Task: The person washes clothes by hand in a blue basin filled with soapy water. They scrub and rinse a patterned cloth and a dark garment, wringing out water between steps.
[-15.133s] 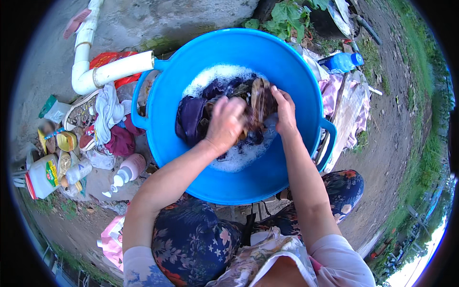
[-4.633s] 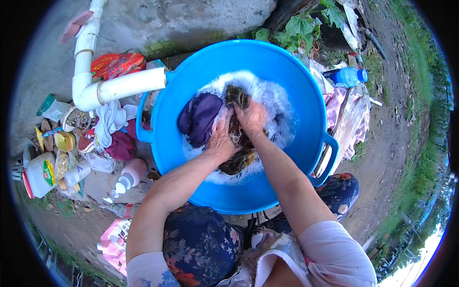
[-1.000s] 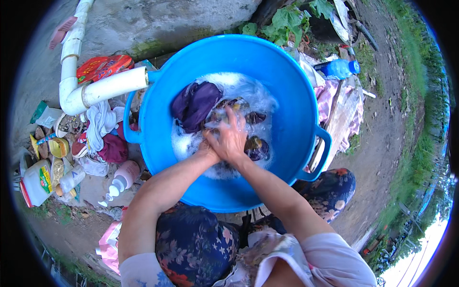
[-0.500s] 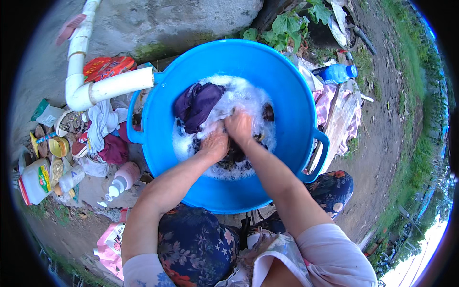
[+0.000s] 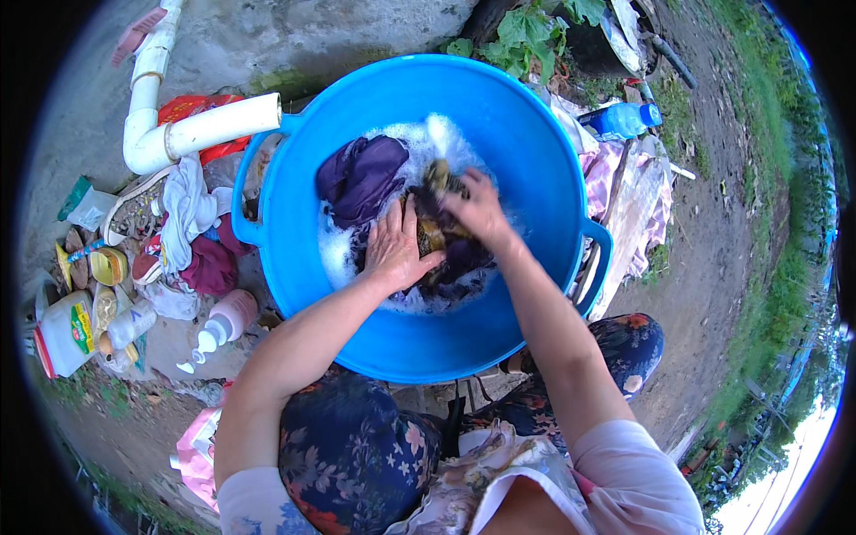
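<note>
Inside a large blue tub (image 5: 526,107) lies wet laundry among white suds (image 5: 339,260). My left hand (image 5: 397,250) rests flat on a dark patterned cloth (image 5: 432,235), its fingers spread and thumb stretched out. A raised bunch of that yellow-and-dark cloth is gripped by my right hand (image 5: 480,212), whose fingers are slightly smeared by motion. Left of both hands sits a bundled dark purple garment (image 5: 358,180), partly out of the foam. The lower part of the laundry is hidden by suds and by my hands.
A white pipe (image 5: 223,125) reaches to the tub's left handle. On the ground at left are a pink-and-white bottle (image 5: 225,321), a white jug (image 5: 64,334), shoes and crumpled clothes (image 5: 192,218). At right, a blue bottle (image 5: 621,120) lies beside pink cloth and a board (image 5: 633,201).
My hands were close together, sunk in the suds. Now they are apart: the left lies flat with fingers spread, and the right has moved right, lifting part of the patterned cloth.
</note>
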### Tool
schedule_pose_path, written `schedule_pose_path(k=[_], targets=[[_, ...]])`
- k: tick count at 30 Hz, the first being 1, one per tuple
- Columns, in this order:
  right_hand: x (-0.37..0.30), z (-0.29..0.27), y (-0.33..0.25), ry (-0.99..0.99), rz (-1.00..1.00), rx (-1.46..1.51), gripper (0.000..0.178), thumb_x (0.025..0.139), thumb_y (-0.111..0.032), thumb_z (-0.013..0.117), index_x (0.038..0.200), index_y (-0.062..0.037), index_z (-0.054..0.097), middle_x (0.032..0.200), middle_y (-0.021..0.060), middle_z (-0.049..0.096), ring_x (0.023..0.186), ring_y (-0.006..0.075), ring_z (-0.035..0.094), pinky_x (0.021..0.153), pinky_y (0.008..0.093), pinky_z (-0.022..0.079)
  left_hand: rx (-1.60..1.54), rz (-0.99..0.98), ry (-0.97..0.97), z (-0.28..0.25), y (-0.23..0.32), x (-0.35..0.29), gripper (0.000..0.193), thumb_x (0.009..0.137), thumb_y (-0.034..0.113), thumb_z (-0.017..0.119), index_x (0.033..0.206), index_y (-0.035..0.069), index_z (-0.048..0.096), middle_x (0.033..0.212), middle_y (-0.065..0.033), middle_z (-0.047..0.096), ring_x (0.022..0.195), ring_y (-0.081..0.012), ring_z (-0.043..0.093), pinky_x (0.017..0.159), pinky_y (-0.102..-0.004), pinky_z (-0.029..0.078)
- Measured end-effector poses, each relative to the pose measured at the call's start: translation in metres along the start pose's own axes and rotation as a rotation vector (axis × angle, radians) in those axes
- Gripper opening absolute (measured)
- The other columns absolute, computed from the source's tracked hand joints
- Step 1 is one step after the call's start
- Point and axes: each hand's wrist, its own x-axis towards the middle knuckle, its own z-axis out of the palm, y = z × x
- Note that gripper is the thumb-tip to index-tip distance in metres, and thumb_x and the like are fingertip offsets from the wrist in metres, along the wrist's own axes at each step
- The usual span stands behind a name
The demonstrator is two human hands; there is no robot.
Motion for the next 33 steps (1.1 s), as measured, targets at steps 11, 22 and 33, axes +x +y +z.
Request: schedule_pose_path(k=[11,22,33], targets=[[0.038,0.035,-0.034,0.232,-0.107,-0.106,0.029,0.079,-0.030,0.067,0.096,-0.0075,0.065,0.085,0.0175,0.066,0.076,0.0340,0.063,0.070,0.0392,0.050,0.000,0.102,-0.239,-0.006,-0.014,0.006,0.101,0.067,0.034,0.079,0.142,0.001,0.020,0.152,-0.0169,0.002,0.139,-0.0344,0.015,0.111,-0.0427,0.024],[0.037,0.018,-0.030,-0.019,0.070,-0.432,0.044,0.083,-0.042,0.061,0.118,-0.0163,0.056,0.105,0.0203,0.061,0.102,0.0371,0.058,0.087,0.0472,0.046,-0.257,0.108,-0.080,0.002,-0.013,0.021,0.085,0.070,0.018,0.065,0.138,-0.003,0.018,0.133,-0.0271,0.037,0.122,-0.0398,0.041,0.103,-0.0422,0.035],[-0.084,-0.080,-0.067,-0.259,-0.452,-0.122,0.034,0.079,-0.017,0.067,0.112,-0.0170,0.063,0.100,0.0148,0.064,0.082,0.0293,0.065,0.072,0.0382,0.051,-0.365,0.129,0.218,-0.033,-0.011,0.013,0.020,0.080,0.022,0.066,0.085,0.004,0.060,0.084,-0.0106,0.055,0.084,-0.0273,0.057,0.079,-0.0369,0.045]])
